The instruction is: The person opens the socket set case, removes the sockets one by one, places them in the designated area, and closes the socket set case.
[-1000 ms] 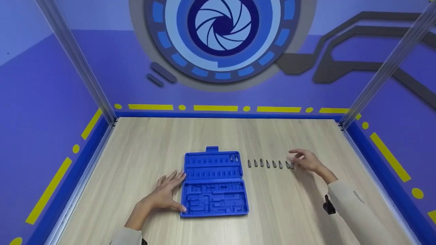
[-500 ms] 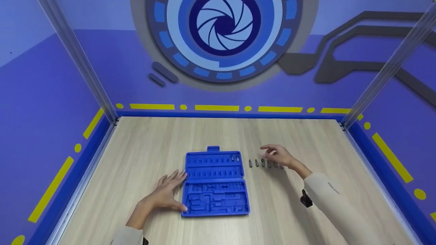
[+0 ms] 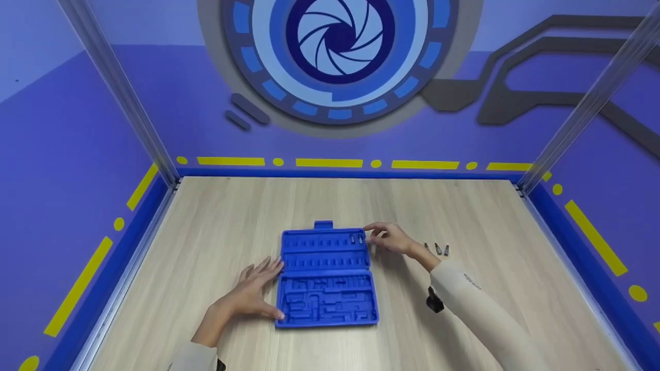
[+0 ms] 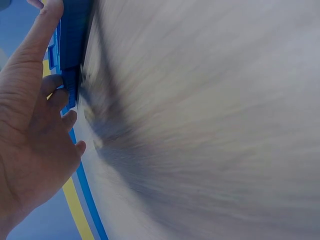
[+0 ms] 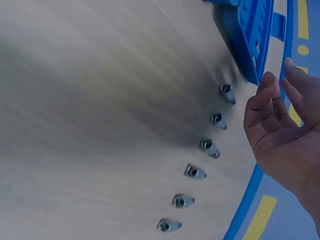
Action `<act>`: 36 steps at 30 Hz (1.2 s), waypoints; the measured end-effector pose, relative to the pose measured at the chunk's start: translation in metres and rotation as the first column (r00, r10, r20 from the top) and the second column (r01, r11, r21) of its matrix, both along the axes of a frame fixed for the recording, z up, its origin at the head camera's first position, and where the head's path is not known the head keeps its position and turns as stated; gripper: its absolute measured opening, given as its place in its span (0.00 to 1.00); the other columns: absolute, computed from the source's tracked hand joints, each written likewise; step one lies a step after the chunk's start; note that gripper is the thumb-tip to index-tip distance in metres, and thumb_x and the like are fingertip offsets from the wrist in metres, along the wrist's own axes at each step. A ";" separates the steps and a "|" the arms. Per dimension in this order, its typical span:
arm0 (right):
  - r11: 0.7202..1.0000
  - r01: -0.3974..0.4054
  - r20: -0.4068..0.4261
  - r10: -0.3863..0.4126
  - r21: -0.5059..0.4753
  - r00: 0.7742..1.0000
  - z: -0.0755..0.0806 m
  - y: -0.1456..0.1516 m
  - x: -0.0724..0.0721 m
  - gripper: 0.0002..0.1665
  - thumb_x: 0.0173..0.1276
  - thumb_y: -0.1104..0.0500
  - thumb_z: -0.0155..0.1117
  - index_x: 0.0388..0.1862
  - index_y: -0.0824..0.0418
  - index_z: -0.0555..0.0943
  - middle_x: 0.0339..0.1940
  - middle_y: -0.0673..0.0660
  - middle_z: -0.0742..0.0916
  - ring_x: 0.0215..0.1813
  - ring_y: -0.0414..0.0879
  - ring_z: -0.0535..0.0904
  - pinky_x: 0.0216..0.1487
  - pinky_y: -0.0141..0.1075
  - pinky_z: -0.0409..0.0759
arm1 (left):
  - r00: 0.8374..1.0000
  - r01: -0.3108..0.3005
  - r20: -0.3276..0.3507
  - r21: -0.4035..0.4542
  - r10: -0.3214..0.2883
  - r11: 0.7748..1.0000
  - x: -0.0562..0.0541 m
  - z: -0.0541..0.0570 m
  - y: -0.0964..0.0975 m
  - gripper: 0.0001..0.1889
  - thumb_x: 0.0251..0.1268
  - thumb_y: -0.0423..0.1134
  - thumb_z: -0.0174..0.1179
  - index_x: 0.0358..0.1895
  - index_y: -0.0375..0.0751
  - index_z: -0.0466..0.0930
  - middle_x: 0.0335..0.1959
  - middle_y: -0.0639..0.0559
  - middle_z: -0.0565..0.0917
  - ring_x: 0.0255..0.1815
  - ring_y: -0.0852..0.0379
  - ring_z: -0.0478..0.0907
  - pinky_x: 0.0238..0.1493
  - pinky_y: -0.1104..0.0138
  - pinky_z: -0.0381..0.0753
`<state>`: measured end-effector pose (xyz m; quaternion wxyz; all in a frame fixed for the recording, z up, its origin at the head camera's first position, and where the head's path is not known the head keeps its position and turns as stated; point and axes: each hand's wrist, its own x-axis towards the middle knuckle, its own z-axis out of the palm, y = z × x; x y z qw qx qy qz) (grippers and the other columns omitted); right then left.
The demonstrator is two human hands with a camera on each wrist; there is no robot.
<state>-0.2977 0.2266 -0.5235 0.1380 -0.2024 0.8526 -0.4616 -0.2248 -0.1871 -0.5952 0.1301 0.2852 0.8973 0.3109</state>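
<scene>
An open blue plastic tool case [image 3: 330,323] lies flat, its moulded slots facing up. Two small metal socket bits [image 3: 360,239] sit in its upper right corner. My left hand [image 3: 250,293] rests along the case's left side, fingers spread, with thumb and fingertips at its edge. At the upper right edge of the case hovers my right hand [image 3: 393,239], fingers loosely bent, nothing visible between them. Below it runs a row of loose socket bits [image 5: 195,171], square holes facing the right wrist camera. In the head view, the hand and forearm hide most of that row.
The wooden table [image 3: 227,216] carries the case near its middle. Blue walls with yellow markings [image 3: 328,163] enclose the back and sides. Metal posts [image 3: 536,165] stand at the back corners. The case's latch tab [image 3: 323,224] sticks out toward the back.
My right hand has moved left from the far right end of the bit row to the case's upper right edge. The row's right end is now uncovered. My left hand stays put.
</scene>
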 end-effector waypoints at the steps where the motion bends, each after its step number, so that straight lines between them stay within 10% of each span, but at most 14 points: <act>1: 1.000 0.002 0.003 -0.002 -0.001 1.000 -0.006 -0.002 -0.003 0.21 0.74 0.68 0.60 0.63 0.78 0.76 0.45 0.78 0.83 0.30 0.41 0.77 0.32 0.40 0.80 | 1.000 0.000 0.000 -0.001 0.000 1.000 0.000 0.000 0.000 0.69 0.37 0.62 0.82 0.81 0.34 0.53 0.82 0.33 0.53 0.83 0.27 0.44 0.76 0.28 0.38; 14: 0.995 0.017 -0.083 -0.009 0.096 0.997 -0.051 -0.021 -0.024 0.19 0.74 0.65 0.63 0.58 0.76 0.80 0.44 0.70 0.86 0.33 0.42 0.79 0.30 0.24 0.76 | 1.000 0.003 -0.019 -0.012 -0.003 1.000 -0.001 -0.002 0.001 0.70 0.35 0.64 0.82 0.81 0.33 0.53 0.83 0.34 0.53 0.83 0.27 0.44 0.76 0.28 0.39; 26: 0.918 0.217 -0.203 -0.155 0.331 0.967 -0.054 -0.044 -0.031 0.15 0.70 0.61 0.69 0.50 0.70 0.87 0.39 0.61 0.90 0.38 0.47 0.82 0.43 0.44 0.83 | 1.000 0.009 -0.015 0.020 -0.009 1.000 0.000 0.001 0.000 0.69 0.35 0.63 0.82 0.80 0.32 0.54 0.82 0.32 0.54 0.82 0.25 0.45 0.75 0.26 0.39; 36: 0.878 0.268 -0.140 -0.231 0.395 0.963 -0.048 -0.052 -0.033 0.14 0.69 0.57 0.71 0.47 0.65 0.89 0.45 0.61 0.92 0.48 0.54 0.88 0.54 0.49 0.85 | 1.000 0.011 -0.026 0.010 -0.011 1.000 0.000 0.000 0.000 0.69 0.35 0.64 0.82 0.80 0.33 0.54 0.82 0.32 0.54 0.82 0.25 0.45 0.75 0.26 0.40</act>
